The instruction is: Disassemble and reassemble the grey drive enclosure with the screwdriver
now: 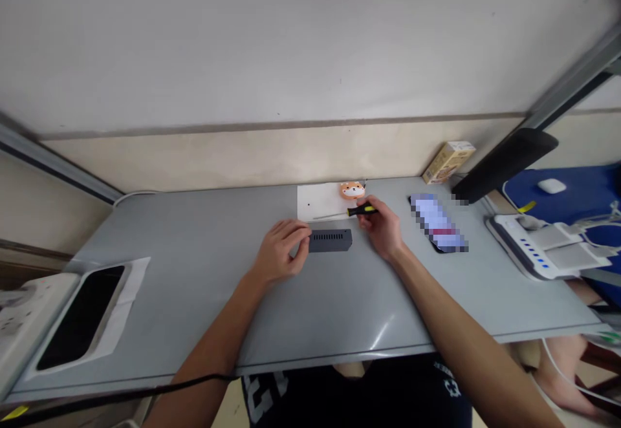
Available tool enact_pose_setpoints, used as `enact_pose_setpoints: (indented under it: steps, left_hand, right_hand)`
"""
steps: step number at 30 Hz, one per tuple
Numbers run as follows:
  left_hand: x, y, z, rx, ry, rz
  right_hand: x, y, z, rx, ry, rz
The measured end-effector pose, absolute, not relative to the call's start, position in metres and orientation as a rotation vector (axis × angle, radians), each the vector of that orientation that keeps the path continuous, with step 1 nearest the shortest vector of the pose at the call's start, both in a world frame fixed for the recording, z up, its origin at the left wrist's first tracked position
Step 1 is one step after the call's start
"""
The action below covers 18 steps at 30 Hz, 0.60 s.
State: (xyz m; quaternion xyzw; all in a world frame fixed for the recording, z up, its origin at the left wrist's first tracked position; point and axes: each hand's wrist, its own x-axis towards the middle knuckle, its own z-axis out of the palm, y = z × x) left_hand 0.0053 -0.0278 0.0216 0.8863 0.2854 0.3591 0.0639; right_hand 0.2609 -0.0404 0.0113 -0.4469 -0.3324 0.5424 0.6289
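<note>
Hands are both at the dark grey metal box point(330, 240), which lies flat on the grey bench point(194, 273), its long side facing the person and a row of slots along the top. The left hand point(280, 251) is curled, its fingertips point(305, 234) at the box's left end; whether it grips the box or only touches it cannot be told from this view. The right hand point(381, 227) is narrowly closed, pinching the black-and-yellow handle of a screwdriver point(361, 210) just beyond the box's right end, with the thin shaft pointing left, above the box's far side.

Directly beyond the box lies a sheet of white paper point(310, 202), and the shaft crosses its lower edge. An orange animal-face figure point(352, 190) sits on the paper's far right corner, farther from the box than the screwdriver. Well right of the box are a phone point(436, 223) with a pixelated screen and, farther back by the wall, a small cardboard carton point(449, 161). A white multi-socket charger point(543, 247) sits farther right still, at the bench's edge. Well left of the box, a black slab point(80, 318) rests on white paper point(129, 286).
</note>
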Motion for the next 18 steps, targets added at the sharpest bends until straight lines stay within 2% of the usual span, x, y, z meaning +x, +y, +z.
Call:
enact_pose_setpoints:
  steps: [6, 10, 18]
  left_hand:
    - [0.006, -0.03, 0.021, 2.702, 0.963, 1.143]
    - [0.009, -0.035, 0.021, 2.708, 0.995, 1.191]
    - [0.024, -0.042, 0.021, 2.742, 0.895, 0.99]
  right_hand:
    - [0.252, -0.04, 0.01, -1.279, -1.131, 0.966]
    - [0.251, -0.039, 0.005, -1.234, -1.251, 0.978]
    - [0.253, -0.043, 0.011, -1.269, -1.261, 1.049]
